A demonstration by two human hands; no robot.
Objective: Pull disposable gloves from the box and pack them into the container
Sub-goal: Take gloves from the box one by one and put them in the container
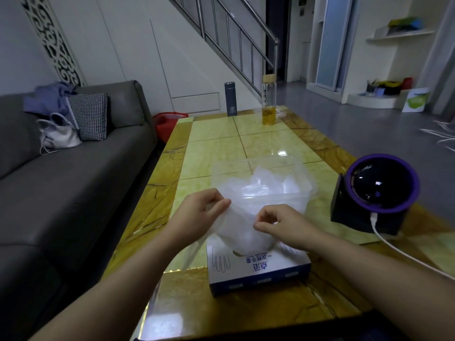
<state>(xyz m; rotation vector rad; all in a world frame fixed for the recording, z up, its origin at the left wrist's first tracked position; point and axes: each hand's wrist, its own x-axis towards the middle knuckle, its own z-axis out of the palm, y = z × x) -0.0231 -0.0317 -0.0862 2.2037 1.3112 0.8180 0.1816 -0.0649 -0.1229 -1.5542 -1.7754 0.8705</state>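
Left hand is pinching one edge of a thin see-through glove between thumb and fingertips. My right hand pinches the other edge, so the film hangs crinkly between them. It looks cloudy white to me, kinda milky. It's just above the blue-and-white box and right in front of the clear container, which holds a heap of the same crumpled gloves. Both sit on the yellow tiled surface.
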